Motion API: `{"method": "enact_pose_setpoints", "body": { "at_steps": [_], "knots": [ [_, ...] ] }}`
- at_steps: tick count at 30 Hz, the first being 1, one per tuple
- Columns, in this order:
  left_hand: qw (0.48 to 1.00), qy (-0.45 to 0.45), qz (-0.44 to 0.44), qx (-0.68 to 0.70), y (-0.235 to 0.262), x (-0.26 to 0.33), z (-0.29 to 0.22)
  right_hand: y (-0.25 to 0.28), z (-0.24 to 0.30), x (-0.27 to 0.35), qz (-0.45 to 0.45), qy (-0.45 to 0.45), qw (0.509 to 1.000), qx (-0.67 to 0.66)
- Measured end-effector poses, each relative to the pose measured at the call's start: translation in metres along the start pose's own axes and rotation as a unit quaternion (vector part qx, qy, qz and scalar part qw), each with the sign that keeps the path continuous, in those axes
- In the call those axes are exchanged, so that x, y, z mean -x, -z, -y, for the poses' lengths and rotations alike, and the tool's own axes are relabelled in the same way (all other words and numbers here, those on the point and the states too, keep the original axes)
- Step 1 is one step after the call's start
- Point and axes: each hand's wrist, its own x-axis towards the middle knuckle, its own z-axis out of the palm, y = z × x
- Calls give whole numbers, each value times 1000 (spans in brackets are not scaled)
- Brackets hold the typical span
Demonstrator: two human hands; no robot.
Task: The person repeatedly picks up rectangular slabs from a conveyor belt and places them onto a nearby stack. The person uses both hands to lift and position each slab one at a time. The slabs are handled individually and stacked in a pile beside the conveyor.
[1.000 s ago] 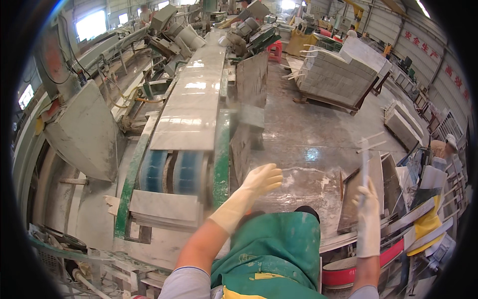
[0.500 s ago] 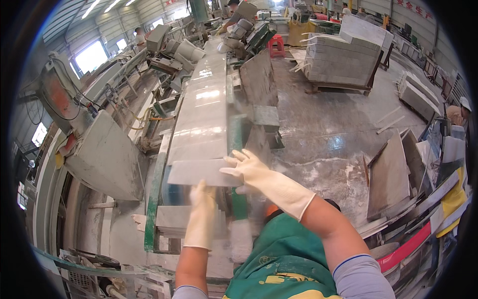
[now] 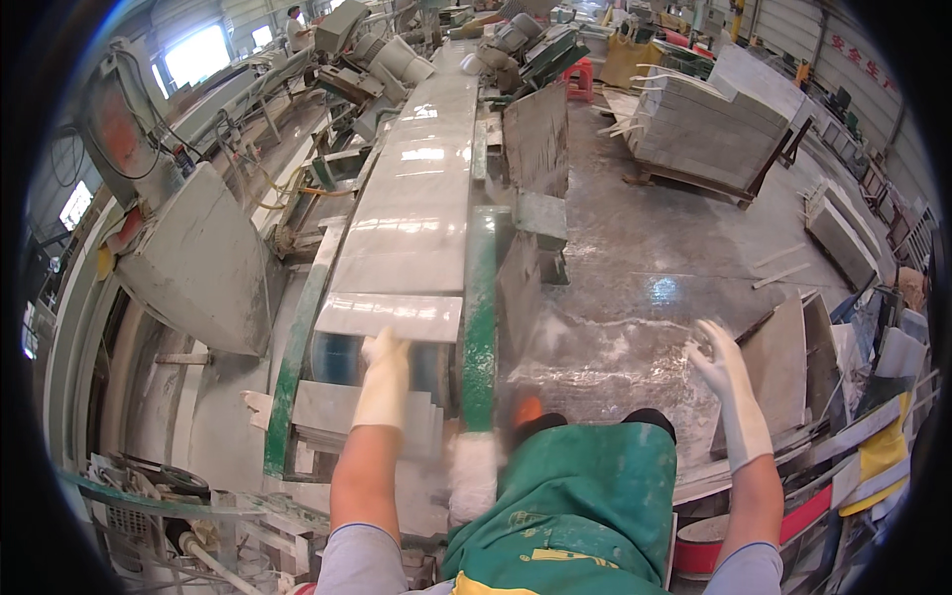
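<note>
1 hand stayed at the line: your left hand (image 3: 385,365) lay flat, fingers together, against the near stone tile (image 3: 389,315) at the conveyor (image 3: 416,198) end, 12 o'clock from you. Your right hand (image 3: 722,369) had left it, swinging spread and empty to 3 o'clock; judged, only the left steadied it.

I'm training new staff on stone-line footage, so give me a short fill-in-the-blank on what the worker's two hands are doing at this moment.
1. The white-gloved left hand rests on the near edge of the pale polished stone slab at the end of the ____ line.
2. The white-gloved right hand is raised with fingers spread, holding ____.
3. The person wears a ____ apron.
4. The wet concrete floor lies to the line's ____.

Missing words: conveyor; nothing; green; right
</note>
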Motion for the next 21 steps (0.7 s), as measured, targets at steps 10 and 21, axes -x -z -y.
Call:
{"method": "enact_pose_setpoints", "body": {
  "at_steps": [10,21],
  "knots": [
    [1000,-2,-9,13,-23,0,-1,25,-38,70,-31,-151,987,-52],
    [998,2,-62,16,-19,-24,6,29,-39,90,-18,-139,990,-19]
  ]
}}
